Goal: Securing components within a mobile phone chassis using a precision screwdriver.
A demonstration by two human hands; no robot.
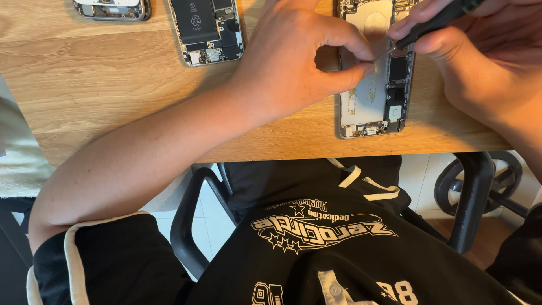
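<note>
While left hand [293, 62] pinches opened phone [372, 96] | right hand [480, 62] grips screwdriver [435, 22] above it.

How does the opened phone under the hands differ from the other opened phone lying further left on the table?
The phone under the hands shows a bare silvery shell where a battery would sit; the left phone has a black battery in place. The left hand touches the first and the right hand holds a thin black tool to it; the left phone lies untouched. Both lie open on the wooden table.
</note>
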